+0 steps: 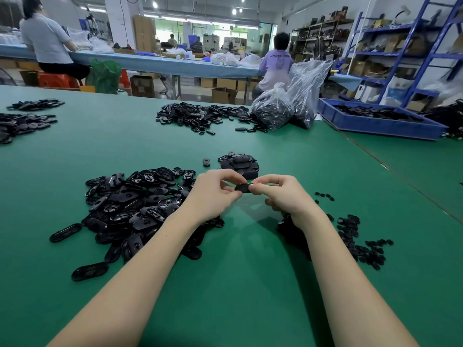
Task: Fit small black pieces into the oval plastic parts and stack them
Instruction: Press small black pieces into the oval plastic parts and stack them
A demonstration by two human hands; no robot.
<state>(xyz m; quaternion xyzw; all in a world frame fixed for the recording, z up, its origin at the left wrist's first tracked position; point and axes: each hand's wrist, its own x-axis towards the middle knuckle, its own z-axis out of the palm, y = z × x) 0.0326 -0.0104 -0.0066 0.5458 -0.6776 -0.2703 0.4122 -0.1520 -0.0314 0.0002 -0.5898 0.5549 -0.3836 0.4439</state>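
Both hands share one grip: the left hand and the right hand pinch the ends of a black oval part between fingertips and thumbs, held above the green bench. Left of the forearms spreads a big heap of oval parts. Beyond the hands sits a small stack of parts. Small black pieces lie scattered to the right.
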